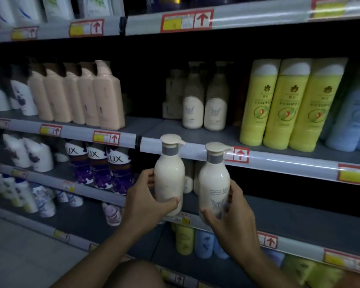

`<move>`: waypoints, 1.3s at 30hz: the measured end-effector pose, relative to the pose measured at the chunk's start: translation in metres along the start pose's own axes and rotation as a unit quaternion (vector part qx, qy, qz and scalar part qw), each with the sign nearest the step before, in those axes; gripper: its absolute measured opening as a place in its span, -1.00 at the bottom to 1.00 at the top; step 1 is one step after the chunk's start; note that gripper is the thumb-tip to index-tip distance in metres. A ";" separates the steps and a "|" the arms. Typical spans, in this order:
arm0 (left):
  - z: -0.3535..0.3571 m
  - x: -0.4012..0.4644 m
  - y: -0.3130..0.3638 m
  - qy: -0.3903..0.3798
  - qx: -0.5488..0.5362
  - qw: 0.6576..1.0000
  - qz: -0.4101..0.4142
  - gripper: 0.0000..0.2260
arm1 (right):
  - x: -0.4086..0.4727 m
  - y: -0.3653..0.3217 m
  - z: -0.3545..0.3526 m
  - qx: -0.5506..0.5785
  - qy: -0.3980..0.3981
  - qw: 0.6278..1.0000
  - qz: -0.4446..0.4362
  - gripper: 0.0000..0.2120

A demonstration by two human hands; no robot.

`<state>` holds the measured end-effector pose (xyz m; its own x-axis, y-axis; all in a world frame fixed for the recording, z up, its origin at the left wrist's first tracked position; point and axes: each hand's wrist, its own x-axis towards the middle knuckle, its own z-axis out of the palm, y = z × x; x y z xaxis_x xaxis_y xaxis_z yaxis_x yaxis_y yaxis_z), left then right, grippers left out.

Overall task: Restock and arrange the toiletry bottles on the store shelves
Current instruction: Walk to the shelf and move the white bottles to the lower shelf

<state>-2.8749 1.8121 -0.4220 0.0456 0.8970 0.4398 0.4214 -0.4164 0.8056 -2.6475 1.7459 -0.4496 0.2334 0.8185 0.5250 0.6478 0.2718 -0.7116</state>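
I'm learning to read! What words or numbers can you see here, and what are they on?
"LUX": on the purple and white bottles, partly cut off on two.
Red arrow, no words: on the shelf price tags.
Price tag numbers: too blurred to read.
Print on the yellow bottles and the two cream bottles in the hands: too small to read.

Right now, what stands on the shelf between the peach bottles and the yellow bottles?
In the head view, cream pump bottles stand between the peach bottles and yellow bottles.
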 end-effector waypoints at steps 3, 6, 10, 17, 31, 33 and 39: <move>0.009 -0.004 -0.025 -0.016 0.025 0.999 -0.015 -0.30 | -0.009 0.023 0.009 0.004 -0.018 1.000 0.023 -0.13; 0.021 -0.003 -0.049 -0.040 0.043 0.998 -0.039 -0.32 | -0.015 0.047 0.019 -0.015 -0.024 0.999 0.036 -0.16; 0.036 0.005 -0.076 -0.065 0.063 0.994 -0.065 -0.33 | -0.015 0.068 0.030 -0.035 -0.035 0.997 0.053 -0.16; 0.065 0.031 -0.093 -0.061 0.070 0.993 -0.073 -0.38 | 0.004 0.085 0.040 -0.010 -0.016 0.997 0.070 -0.19; 0.105 0.080 -0.103 0.014 0.005 0.997 -0.079 -0.32 | 0.069 0.132 0.055 -0.044 0.035 0.990 0.132 -0.48; 0.110 0.079 -0.112 0.015 0.006 0.997 -0.081 -0.30 | 0.074 0.140 0.057 -0.056 0.037 0.987 0.143 -0.48; 0.114 0.077 -0.122 0.011 -0.001 0.998 -0.069 -0.26 | 0.087 0.150 0.065 -0.078 0.031 0.983 0.166 -0.50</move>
<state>-2.8191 1.9488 -0.5319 -0.0323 0.9425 0.3326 0.4209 -0.2890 0.8598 -2.5771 1.8908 -0.5416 0.4913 0.8150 0.3073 0.6314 -0.0901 -0.7702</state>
